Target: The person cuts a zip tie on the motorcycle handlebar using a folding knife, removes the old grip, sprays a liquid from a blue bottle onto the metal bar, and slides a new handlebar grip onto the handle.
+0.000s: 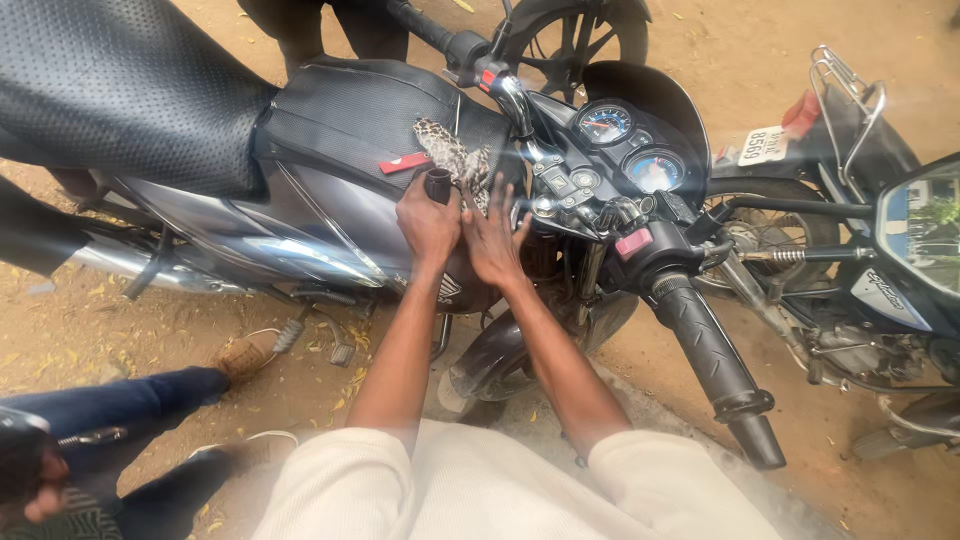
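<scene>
A dark grey motorcycle stands side-on before me, its fuel tank [350, 120] at centre. My left hand [426, 218] is closed around a short black cylindrical handle [438, 185], held against the tank's right side. My right hand [492, 232] lies next to it, fingers spread, pressing on the tank edge near a spotted cloth [450, 152] that rests on the tank. A red tag [404, 162] lies beside the cloth. The tip of the black tool is hidden behind my fingers.
The near handlebar grip [712, 355] juts toward me at right, with two round gauges [630, 148] behind it. A second motorcycle [880, 270] is parked at right. Another person's legs [130, 405] in dark trousers sit at lower left on sandy ground.
</scene>
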